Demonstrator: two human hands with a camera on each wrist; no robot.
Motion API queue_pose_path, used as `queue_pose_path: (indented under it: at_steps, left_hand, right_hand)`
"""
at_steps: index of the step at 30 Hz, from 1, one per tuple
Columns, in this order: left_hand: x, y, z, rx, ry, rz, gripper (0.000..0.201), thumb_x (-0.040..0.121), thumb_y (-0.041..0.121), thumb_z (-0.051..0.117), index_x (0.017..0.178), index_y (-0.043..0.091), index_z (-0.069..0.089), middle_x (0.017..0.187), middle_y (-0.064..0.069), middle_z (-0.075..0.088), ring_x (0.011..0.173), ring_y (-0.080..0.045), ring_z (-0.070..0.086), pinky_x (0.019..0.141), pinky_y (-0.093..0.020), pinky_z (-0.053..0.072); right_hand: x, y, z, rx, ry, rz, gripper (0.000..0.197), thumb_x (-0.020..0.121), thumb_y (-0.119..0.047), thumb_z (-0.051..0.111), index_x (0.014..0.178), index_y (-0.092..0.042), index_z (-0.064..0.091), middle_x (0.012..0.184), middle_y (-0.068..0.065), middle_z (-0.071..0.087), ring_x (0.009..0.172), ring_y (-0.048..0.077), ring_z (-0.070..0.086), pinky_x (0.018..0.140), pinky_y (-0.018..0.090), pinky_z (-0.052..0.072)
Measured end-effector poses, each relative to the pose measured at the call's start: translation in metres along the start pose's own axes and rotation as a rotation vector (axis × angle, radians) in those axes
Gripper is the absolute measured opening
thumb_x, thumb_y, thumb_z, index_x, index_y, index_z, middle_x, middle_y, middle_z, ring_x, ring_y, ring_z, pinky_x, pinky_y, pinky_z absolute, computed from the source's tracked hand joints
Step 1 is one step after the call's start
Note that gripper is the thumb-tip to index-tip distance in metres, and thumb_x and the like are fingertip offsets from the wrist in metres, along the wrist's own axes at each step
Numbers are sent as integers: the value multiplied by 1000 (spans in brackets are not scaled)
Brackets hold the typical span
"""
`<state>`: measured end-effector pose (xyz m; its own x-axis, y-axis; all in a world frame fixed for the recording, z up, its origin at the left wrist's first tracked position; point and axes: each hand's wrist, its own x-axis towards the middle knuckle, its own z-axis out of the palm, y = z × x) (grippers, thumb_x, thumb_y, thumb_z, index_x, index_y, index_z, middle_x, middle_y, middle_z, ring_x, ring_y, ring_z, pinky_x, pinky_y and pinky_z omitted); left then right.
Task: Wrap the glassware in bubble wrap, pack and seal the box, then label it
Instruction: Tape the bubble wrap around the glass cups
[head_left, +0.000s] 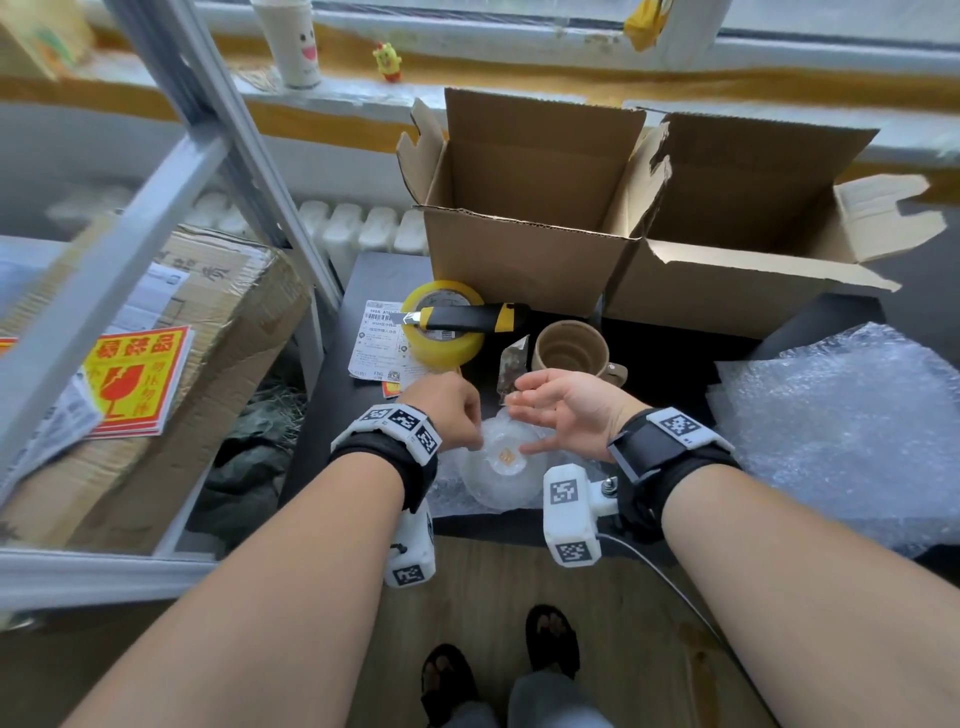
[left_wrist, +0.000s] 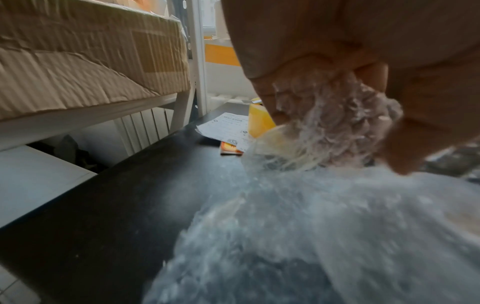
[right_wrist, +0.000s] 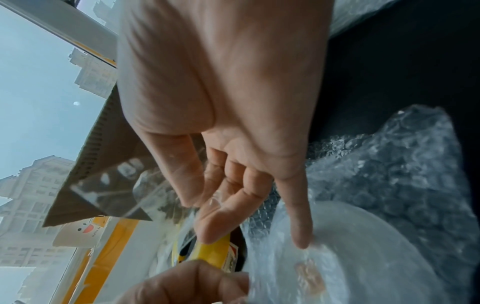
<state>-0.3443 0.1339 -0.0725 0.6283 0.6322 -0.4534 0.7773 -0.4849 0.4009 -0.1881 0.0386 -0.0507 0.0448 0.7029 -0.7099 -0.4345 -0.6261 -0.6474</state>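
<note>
Glassware, bundled in bubble wrap, sits at near edge of surface, before the open box; left hand grip pinches gathered wrap, presumably against unrolling; right hand loosely spread, little finger steadying bundle, whether thumb-forefinger grip pinches anything: cannot tell.

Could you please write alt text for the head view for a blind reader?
A left hand grips bubble wrap gathered over a glass dish on a dark table, the right hand beside it. Behind are a tape roll, a knife, a mug and an open box.
</note>
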Motion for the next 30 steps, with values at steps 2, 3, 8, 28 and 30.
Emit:
queue_pose_path:
  at_steps: [2, 3, 8, 28, 30]
  left_hand:
    - [-3, 2, 3, -56, -15, 25, 36, 65, 34, 82, 93, 23, 62, 87, 9, 66, 84, -12, 62, 74, -30, 54]
    - [-5, 3, 5, -63, -28, 46, 49, 64, 37, 85, 103, 26, 58, 91, 9, 66, 86, -12, 62, 77, -31, 53]
    - [-4, 6, 17, 93, -47, 81, 53, 66, 28, 86, 113, 32, 62, 106, 4, 53, 94, -16, 55, 82, -32, 49]
    - [-11, 7, 28, -6, 72, 85, 27, 68, 19, 79, 65, 29, 53, 74, 12, 55, 76, -12, 57, 68, -27, 49]
    - [-11, 6, 28, -9, 74, 80, 28, 68, 19, 79, 64, 29, 53, 74, 11, 55, 75, -12, 57, 68, -26, 49]
  right_hand:
    - [0, 3, 1, -7, 2, -14, 24, 90, 6, 55, 107, -10, 57, 102, 9, 66, 100, 22, 64, 99, 61, 43]
    - [1, 4, 2, -12, 3, -22, 24, 90, 7, 53, 106, -10, 57, 101, 9, 67, 101, 23, 64, 98, 60, 44]
    - [1, 5, 1, 19, 110, -151, 28, 85, 13, 59, 103, -8, 59, 95, 11, 72, 84, 20, 71, 75, 38, 59]
    - [1, 36, -1, -277, 289, -303, 85, 74, 9, 75, 140, -24, 33, 92, 16, 69, 86, 25, 70, 57, 25, 54]
    - [1, 38, -2, -313, 311, -308, 92, 75, 6, 76, 145, -28, 27, 95, 16, 70, 86, 23, 70, 58, 26, 55]
